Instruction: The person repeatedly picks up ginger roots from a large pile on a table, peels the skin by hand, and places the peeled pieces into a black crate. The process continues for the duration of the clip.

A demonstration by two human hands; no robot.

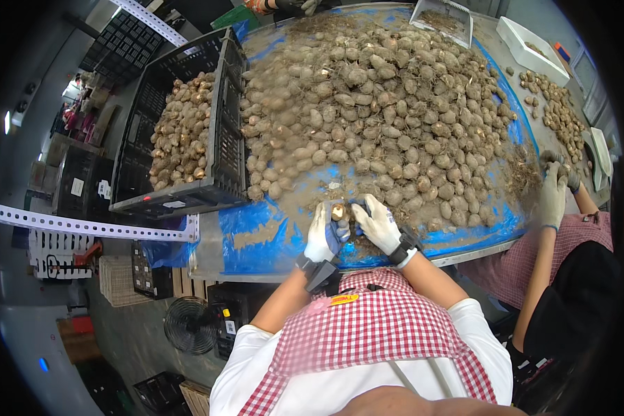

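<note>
My left hand (323, 234), in a white glove with blue-coated fingers, holds a small brown taro corm (338, 211) whose pale cut face points up. Just to its right is my right hand (379, 223), also gloved, its fingers bent towards the corm. Whether a small tool sits in those fingers is hidden. Both hands are over the near edge of a table spread with dirty blue plastic sheeting (257, 252). Beyond them spreads a large heap of hairy, soil-covered taro corms (395, 114).
A black plastic crate (221, 104) of trimmed corms (182, 130) stands left. At right, a co-worker's gloved hands (554, 192) work beside loose root trimmings (520, 171). A dustpan (465, 34) and white foam box (533, 52) lie at the far side. Another person's gloved hand (309, 6) shows at the top.
</note>
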